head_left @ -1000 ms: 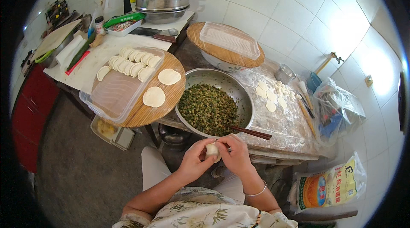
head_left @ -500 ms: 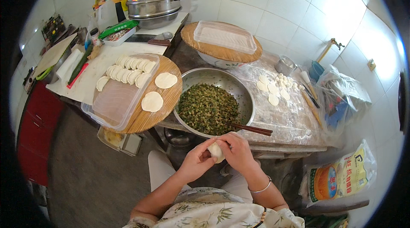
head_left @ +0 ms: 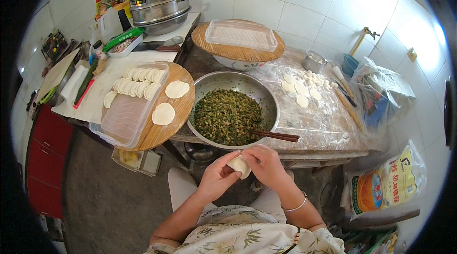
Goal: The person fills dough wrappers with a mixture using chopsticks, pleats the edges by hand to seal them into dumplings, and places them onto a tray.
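Between my two hands, over my lap, is a pale dumpling (head_left: 241,166) with its wrapper folded over. My left hand (head_left: 218,178) cradles it from the left, thumb against its side. The fingers of my right hand (head_left: 264,164) pinch its upper right edge. Just beyond my hands stands a steel bowl (head_left: 272,97) of green and brown chopped filling (head_left: 226,116). Brown chopsticks (head_left: 278,136) rest in it, their ends sticking out to the right over the rim. Left of the bowl, two round wrappers (head_left: 177,89) lie on a round wooden board (head_left: 183,106).
A clear plastic tray (head_left: 112,136) with rows of dumplings (head_left: 133,82) overlaps the board. On the floured table (head_left: 314,120) lie more wrappers (head_left: 302,100), small dough pieces (head_left: 318,80) and a rolling pin (head_left: 350,111). Steamer pots (head_left: 159,6) stand at back left; a flour sack (head_left: 385,182) is at right.
The dumpling has turned slightly between my hands, and more of its folded side shows. My fingers have shifted along its edge. The whole view has moved a little.
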Demonstrator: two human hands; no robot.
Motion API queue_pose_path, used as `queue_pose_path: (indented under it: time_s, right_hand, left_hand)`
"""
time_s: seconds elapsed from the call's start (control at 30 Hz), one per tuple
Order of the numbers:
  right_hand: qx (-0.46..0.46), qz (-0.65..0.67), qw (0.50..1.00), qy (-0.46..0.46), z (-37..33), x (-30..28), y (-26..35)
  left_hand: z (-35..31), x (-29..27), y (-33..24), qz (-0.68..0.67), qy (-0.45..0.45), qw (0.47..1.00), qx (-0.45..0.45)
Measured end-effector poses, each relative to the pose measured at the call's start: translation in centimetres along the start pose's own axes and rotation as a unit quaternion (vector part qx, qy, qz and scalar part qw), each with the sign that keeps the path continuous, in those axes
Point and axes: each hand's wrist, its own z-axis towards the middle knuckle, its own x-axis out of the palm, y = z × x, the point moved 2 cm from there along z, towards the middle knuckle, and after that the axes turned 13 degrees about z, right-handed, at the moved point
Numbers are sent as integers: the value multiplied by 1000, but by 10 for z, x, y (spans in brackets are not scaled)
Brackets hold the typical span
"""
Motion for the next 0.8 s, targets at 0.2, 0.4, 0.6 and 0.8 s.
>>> queue_pose_path:
  time_s: [0.2,0.4,0.6,0.8]
  right_hand:
    - [20,-23,999,24,-3,-3,2]
    - [21,9,1000,4,-4,-4,-1]
    - [32,-12,999,17,-5,-2,4]
    - [17,20,1000,-9,-6,0,0]
  left_hand:
    - [1,5,9,-17,-5,1000,-10]
    - [2,3,6,17,-14,1000,9]
    - [0,4,9,5,-28,999,21]
    - [-2,6,2,-42,-23,999,-26]
